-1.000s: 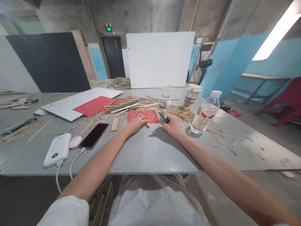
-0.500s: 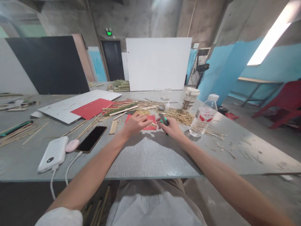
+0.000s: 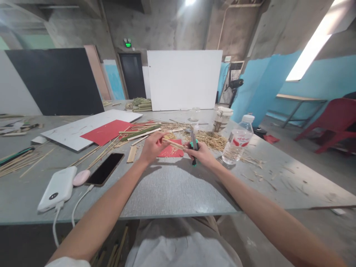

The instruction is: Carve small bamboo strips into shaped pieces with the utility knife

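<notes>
Between my hands runs a thin pale strip [image 3: 174, 144], perhaps straw or split bamboo. My left hand [image 3: 152, 147] pinches its left end, while the fingertips of my right hand [image 3: 202, 152] touch its right end. Closed in that right hand is a utility knife [image 3: 194, 147] with a green and black handle, its blade pointing up and away from me. Under the strip lies a red sheet [image 3: 169, 150] with small pale shavings on it. A pile of straw [image 3: 214, 141] spreads just behind my right hand.
At the right stands a water bottle [image 3: 238, 140], with a paper cup [image 3: 222, 119] behind it. To the left lie a phone [image 3: 107, 170], a white power bank [image 3: 58, 189] and a flat wooden piece [image 3: 131, 154]. Cut stalks [image 3: 143, 130] and a white board [image 3: 61, 130] are farther back.
My left hand has lifted and turned, and the strip now spans between both hands above the red sheet. The knife has tilted more upright. The view has shifted slightly.
</notes>
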Available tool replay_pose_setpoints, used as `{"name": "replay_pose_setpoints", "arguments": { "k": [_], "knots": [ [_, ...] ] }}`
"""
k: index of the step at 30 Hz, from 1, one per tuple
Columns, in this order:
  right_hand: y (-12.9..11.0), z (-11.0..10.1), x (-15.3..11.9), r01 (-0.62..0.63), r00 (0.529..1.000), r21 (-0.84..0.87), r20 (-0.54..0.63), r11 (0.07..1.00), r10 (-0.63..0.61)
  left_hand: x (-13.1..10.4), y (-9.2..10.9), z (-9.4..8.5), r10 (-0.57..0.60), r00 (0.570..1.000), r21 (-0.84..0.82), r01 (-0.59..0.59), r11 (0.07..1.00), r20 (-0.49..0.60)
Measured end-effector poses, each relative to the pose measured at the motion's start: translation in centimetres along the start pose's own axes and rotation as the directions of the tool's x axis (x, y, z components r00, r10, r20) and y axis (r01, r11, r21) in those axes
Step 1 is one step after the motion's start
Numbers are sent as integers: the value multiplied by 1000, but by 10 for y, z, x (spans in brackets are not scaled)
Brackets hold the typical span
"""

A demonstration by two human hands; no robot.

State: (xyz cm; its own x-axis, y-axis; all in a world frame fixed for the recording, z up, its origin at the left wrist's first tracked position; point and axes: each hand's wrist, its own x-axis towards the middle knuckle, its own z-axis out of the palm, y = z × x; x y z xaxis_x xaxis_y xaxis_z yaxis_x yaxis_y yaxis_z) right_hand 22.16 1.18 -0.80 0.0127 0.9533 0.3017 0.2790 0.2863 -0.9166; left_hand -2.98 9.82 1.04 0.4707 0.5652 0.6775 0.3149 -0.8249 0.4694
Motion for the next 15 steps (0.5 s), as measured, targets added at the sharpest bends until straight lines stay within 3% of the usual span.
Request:
{"name": "replay_pose_setpoints", "arguments": {
  "k": [6,15],
  "knots": [
    [5,-3,0,-9,1000,10,4,1000,9,-3,-3,5,-181,979,-310,203,929,97],
    [4,-3,0,-20,1000,-1,14,1000,20,-1,6,11,-278,958,-526,269,807,64]
  ]
}}
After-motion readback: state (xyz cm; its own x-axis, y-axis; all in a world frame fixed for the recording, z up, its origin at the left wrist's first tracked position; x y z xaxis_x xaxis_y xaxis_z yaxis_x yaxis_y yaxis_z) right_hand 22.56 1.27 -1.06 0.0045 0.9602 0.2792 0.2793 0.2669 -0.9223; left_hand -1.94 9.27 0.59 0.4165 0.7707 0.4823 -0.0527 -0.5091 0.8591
